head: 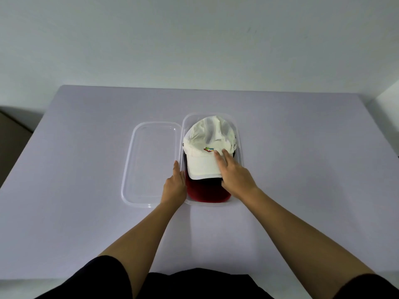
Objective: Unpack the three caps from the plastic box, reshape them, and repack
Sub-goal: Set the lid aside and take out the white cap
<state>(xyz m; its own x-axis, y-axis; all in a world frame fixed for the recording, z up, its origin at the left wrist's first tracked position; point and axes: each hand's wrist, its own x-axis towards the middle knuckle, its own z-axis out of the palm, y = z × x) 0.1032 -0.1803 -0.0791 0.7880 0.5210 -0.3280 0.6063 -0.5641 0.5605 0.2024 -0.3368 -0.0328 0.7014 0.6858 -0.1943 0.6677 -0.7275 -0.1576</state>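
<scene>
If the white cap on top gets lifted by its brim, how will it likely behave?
The white cap probably lifts lightly. Its creased mesh crown looks floppy and may sag, while the flat brim under the right hand seems stiffer. The left hand braces the plastic box.
</scene>
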